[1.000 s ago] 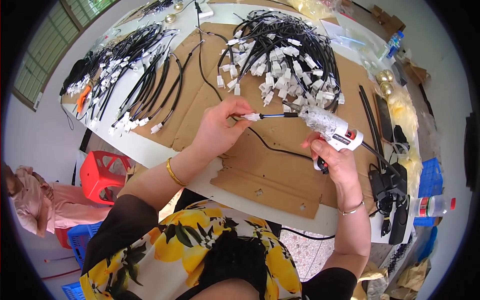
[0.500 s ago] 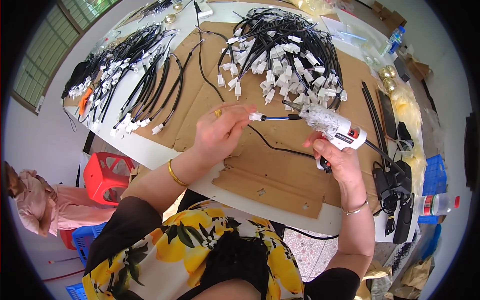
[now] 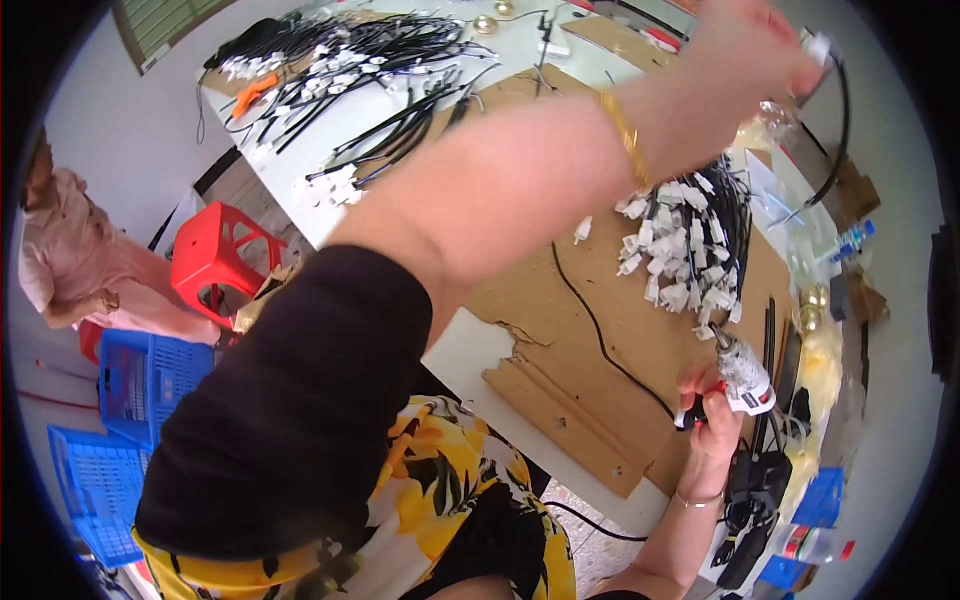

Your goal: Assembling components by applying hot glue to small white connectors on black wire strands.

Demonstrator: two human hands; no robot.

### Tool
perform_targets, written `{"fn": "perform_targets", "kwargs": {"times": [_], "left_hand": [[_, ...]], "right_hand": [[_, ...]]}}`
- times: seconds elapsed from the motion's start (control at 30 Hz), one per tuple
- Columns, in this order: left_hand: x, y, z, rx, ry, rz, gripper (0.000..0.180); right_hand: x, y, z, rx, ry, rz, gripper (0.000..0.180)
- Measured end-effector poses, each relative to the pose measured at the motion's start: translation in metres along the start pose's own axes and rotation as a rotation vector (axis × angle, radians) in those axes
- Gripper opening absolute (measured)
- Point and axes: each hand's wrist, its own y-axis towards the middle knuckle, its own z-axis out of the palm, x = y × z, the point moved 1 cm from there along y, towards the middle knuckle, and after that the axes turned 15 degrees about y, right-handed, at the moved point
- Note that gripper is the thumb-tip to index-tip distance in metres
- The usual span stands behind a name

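Observation:
My left arm stretches across the view to the upper right. There my left hand (image 3: 755, 50), blurred by motion, is closed on the white connector end of a black cable (image 3: 843, 120), whose length hangs down in a curve. My right hand (image 3: 713, 425) grips the handle of a white hot glue gun (image 3: 745, 375), its nozzle tilted up toward the far left. Just beyond the nozzle lies a big bundle of black cables with white connectors (image 3: 690, 250), partly hidden behind my left forearm. One white connector (image 3: 583, 230) sits apart from the bundle on the cardboard (image 3: 570, 400).
More cables (image 3: 350, 75) spread over the far left of the table beside an orange tool (image 3: 255, 95). Black adapters and cords (image 3: 755, 490) lie at the right edge. A red stool (image 3: 222, 255), blue crates (image 3: 150, 385) and a person in pink (image 3: 90, 240) are at the left.
My left hand has swung up and far to the right, carrying the cable away from the glue gun. The view has shifted, and the glue gun now appears lower and farther right, nozzle pointing more upward.

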Motion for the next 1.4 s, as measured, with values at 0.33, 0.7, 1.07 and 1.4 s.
{"fn": "perform_targets", "kwargs": {"times": [0.33,0.7,1.07,1.4], "left_hand": [[-0.083,0.021,-0.202,-0.236,0.384,0.309,0.019],[-0.036,-0.029,-0.265,-0.386,0.423,0.064,0.019],[-0.017,-0.024,-0.193,-0.485,0.497,0.074,0.021],[0.028,-0.214,-0.175,-0.184,0.882,-0.58,0.02]], "right_hand": [[-0.004,0.005,0.005,-0.064,-0.089,0.01,0.031],[-0.006,0.005,-0.004,-0.115,-0.095,-0.024,0.03],[-0.005,-0.004,-0.016,-0.152,0.0,0.012,0.03],[-0.006,0.001,-0.005,-0.155,-0.081,0.029,0.031]]}}
